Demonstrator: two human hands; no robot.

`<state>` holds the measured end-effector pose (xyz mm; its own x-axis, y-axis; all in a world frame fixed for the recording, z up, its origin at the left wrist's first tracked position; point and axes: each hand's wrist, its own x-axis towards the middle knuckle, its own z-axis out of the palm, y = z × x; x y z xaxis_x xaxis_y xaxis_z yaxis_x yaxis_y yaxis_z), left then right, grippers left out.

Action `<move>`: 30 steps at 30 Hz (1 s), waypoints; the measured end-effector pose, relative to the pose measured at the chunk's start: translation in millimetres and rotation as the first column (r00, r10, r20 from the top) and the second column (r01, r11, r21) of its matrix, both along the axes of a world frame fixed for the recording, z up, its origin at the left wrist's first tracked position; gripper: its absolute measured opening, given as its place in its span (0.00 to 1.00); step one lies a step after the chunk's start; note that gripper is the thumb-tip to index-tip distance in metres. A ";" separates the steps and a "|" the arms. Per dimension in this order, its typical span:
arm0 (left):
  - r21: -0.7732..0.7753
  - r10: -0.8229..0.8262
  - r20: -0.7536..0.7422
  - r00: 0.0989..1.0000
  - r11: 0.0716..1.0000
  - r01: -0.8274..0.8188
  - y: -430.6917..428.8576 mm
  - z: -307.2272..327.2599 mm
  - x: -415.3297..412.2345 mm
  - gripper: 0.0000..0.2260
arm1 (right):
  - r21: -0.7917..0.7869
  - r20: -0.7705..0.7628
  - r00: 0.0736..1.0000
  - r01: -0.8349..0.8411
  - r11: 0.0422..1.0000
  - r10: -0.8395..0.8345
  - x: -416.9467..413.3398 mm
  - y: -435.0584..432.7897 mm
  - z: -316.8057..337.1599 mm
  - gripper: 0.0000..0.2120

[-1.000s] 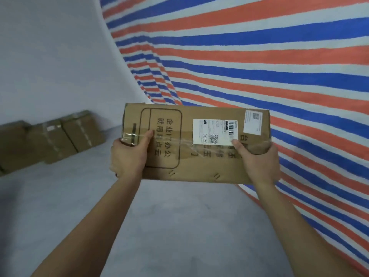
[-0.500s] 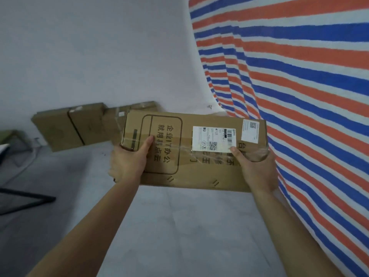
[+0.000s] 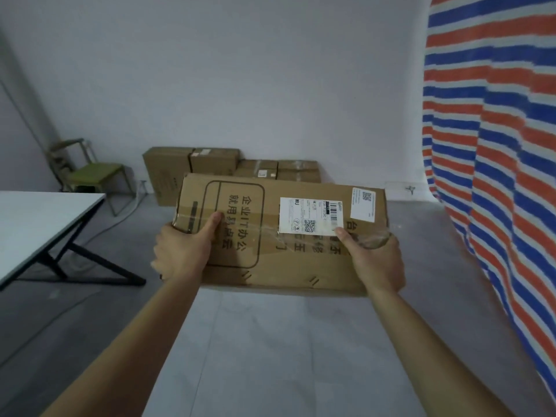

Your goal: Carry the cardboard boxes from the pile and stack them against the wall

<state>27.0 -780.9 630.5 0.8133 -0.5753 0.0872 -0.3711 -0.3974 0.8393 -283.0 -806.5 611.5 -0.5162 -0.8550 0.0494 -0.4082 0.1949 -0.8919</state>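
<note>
At centre frame, left hand [image 3: 183, 251] and right hand [image 3: 376, 257] grip the cardboard box [image 3: 279, 236]; stacked boxes [image 3: 231, 167] at 12 o'clock

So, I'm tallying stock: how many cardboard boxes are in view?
5. The carried box, gripped by left hand and right hand; four wall boxes in a row behind it. It may hide more.

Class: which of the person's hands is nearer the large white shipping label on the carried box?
Right. The right hand grips the box's right end, thumb tip at the shipping label's lower right corner. The left hand grips the left end, apart from the label.
</note>
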 end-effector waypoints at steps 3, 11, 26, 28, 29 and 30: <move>0.046 0.021 0.039 0.999 0.999 -0.023 -65.7 2.6 47.1 0.50 | 0.011 0.001 1.000 -0.023 1.000 0.023 46.4 -70.0 0.4 0.56; 0.091 -0.006 0.079 0.997 0.996 -0.001 -257.0 -1.6 125.3 0.52 | 0.050 0.028 1.000 -0.012 0.999 0.011 119.3 -251.4 -16.7 0.56; 0.151 0.160 0.002 0.987 0.976 -0.158 -601.5 -39.6 264.6 0.55 | 0.131 0.050 0.980 -0.197 0.972 0.192 254.7 -640.7 -40.2 0.59; 0.168 0.203 0.010 0.979 0.965 -0.201 -630.0 -42.9 299.2 0.56 | 0.134 0.065 0.973 -0.230 0.964 0.223 290.2 -679.2 -43.7 0.59; 0.185 0.219 0.020 0.975 0.958 -0.219 -648.0 -45.5 321.8 0.56 | 0.133 0.071 0.967 -0.252 0.958 0.244 312.7 -702.3 -46.6 0.60; 0.194 0.227 0.043 0.973 0.953 -0.231 -656.6 -47.0 332.4 0.56 | 0.136 0.073 0.964 -0.263 0.955 0.255 324.5 -712.4 -48.0 0.61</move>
